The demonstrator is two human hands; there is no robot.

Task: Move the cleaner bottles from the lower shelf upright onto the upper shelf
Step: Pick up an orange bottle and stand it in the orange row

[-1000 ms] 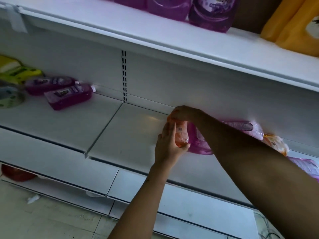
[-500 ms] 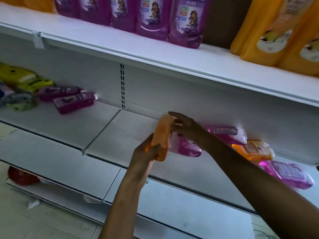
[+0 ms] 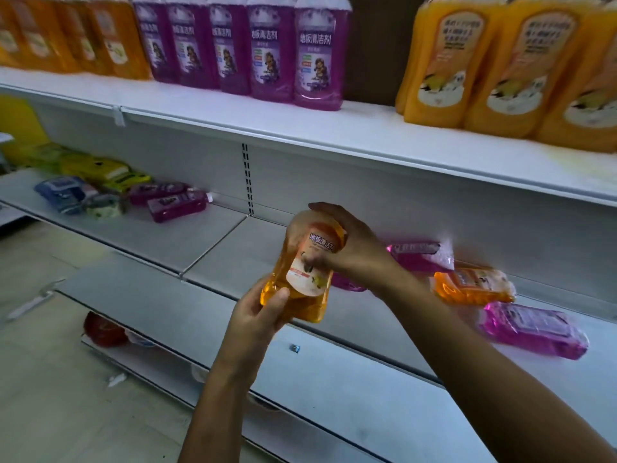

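Orange cleaner bottle (image 3: 305,265) gripped by left hand (image 3: 257,312) at base, right hand (image 3: 350,252) near top; likely liquid-heavy, slick plastic, best held around body.

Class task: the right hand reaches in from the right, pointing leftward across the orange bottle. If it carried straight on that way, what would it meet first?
The right hand already grips the orange bottle, so that comes first. Beyond it, the line probably runs over bare lower shelf toward the lying purple bottles; depth is unclear.

Orange bottle (image 3: 305,267) — now lifted, upright
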